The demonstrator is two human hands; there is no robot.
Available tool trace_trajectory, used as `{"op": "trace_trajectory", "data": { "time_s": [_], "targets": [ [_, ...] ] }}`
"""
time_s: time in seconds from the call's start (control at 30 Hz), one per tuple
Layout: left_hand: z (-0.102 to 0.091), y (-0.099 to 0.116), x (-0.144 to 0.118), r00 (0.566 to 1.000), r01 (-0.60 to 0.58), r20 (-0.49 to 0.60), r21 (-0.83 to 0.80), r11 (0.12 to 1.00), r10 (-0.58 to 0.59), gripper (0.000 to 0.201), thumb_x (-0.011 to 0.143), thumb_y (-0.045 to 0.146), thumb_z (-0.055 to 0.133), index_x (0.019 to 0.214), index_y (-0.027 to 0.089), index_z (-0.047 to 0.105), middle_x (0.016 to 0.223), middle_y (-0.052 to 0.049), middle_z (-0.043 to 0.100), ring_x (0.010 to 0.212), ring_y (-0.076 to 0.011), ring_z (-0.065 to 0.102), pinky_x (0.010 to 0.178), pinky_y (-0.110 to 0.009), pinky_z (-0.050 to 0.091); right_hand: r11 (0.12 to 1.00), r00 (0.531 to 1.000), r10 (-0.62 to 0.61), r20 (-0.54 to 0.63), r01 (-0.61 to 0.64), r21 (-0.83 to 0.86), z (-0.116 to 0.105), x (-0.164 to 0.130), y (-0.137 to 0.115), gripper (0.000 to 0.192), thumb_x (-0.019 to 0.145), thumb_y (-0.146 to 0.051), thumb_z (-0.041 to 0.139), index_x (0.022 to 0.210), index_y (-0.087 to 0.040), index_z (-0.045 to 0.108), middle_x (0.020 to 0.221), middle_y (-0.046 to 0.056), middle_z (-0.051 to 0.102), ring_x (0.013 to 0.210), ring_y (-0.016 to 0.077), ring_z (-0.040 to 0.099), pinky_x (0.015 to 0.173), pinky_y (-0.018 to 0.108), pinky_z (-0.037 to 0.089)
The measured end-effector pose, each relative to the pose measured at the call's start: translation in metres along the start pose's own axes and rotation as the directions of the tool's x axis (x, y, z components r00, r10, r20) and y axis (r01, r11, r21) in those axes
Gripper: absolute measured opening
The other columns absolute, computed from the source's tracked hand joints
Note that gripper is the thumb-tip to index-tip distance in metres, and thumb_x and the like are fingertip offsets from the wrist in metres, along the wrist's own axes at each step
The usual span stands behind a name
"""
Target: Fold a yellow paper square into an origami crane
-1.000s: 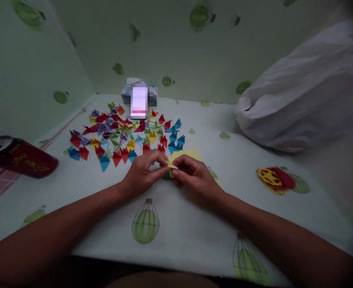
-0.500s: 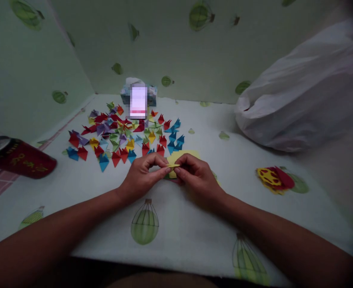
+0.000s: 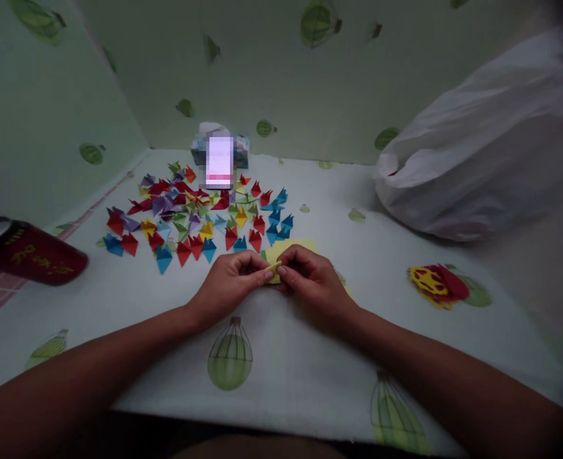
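far left, a dark red can (image 3: 30, 254) lies on its side near the table's edge. next along, a scatter of small folded paper pieces (image 3: 199, 213) in red, blue, yellow, purple and green spreads over the balloon-print tablecloth (image 3: 132, 299), with a tissue box (image 3: 219, 153) behind it by the wall. in the middle the left hand (image 3: 228, 284) and right hand (image 3: 312, 280) meet, fingertips pressed together, both pinching a small yellow paper piece (image 3: 272, 268) just above the cloth. it sits over a yellow sheet (image 3: 298, 245) lying beneath the hands. further right lies a red and yellow paper cutout (image 3: 437, 285), and a big white plastic bag (image 3: 486, 153) slumps by the wall.
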State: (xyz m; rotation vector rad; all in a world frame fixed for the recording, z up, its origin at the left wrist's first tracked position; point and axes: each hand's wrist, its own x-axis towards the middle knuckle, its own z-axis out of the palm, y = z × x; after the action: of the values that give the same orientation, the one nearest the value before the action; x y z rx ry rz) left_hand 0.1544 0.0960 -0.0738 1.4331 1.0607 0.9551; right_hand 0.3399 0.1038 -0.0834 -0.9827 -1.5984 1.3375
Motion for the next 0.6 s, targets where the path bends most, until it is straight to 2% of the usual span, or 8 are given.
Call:
{"op": "trace_trajectory", "data": {
  "time_s": [0.2, 0.37, 0.47, 0.6],
  "targets": [
    [-0.0005, -0.0023, -0.0007, 0.999, 0.006, -0.045, 0.05, 0.999, -0.004, 0.019, 0.079, 0.031, 0.074, 0.071, 0.015, 0.067, 0.069, -0.001, 0.067, 0.061, -0.0113, 0.06, 0.055, -0.022, 0.047, 0.998, 0.999, 0.03, 0.037, -0.032, 0.059, 0.0004, 0.0011, 0.0017, 0.013, 0.086, -0.027, 0.063, 0.081, -0.021, 0.053, 0.064, -0.004, 0.054, 0.057, 0.012, 0.05, 0.056, 0.027, 0.041],
    [-0.0001, -0.0032, -0.0009, 0.986, -0.099, -0.102, 0.261, 0.96, 0.129, 0.016, 0.081, 0.025, 0.069, 0.069, 0.016, 0.064, 0.068, -0.001, 0.064, 0.063, -0.0122, 0.058, 0.058, -0.023, 0.046, 0.995, 0.999, -0.04, 0.001, 0.039, 0.093, 0.0013, 0.0007, 0.0014, 0.012, 0.087, -0.026, 0.063, 0.093, -0.022, 0.053, 0.072, -0.003, 0.054, 0.059, 0.0116, 0.051, 0.056, 0.027, 0.044],
    [0.0007, -0.0011, -0.0011, 0.97, -0.17, -0.097, 0.38, 0.909, 0.222, 0.014, 0.081, 0.019, 0.067, 0.068, 0.016, 0.063, 0.067, 0.0, 0.061, 0.063, -0.0111, 0.056, 0.059, -0.023, 0.044, 0.989, 0.99, -0.142, -0.013, 0.142, -0.041, 0.001, 0.0001, 0.0016, 0.007, 0.088, -0.021, 0.061, 0.089, -0.022, 0.054, 0.078, -0.002, 0.054, 0.063, 0.0115, 0.052, 0.059, 0.027, 0.044],
    [0.0016, 0.0012, -0.0019, 0.957, -0.232, -0.053, 0.452, 0.861, 0.285, 0.012, 0.081, 0.014, 0.064, 0.07, 0.015, 0.062, 0.069, 0.0, 0.06, 0.064, -0.0107, 0.056, 0.062, -0.023, 0.043, 0.92, 0.956, -0.293, 0.023, 0.289, -0.264, 0.0001, -0.0001, 0.0024, 0.011, 0.088, -0.01, 0.058, 0.085, -0.02, 0.056, 0.082, 0.0, 0.055, 0.07, 0.012, 0.053, 0.063, 0.026, 0.043]
  ]
}}
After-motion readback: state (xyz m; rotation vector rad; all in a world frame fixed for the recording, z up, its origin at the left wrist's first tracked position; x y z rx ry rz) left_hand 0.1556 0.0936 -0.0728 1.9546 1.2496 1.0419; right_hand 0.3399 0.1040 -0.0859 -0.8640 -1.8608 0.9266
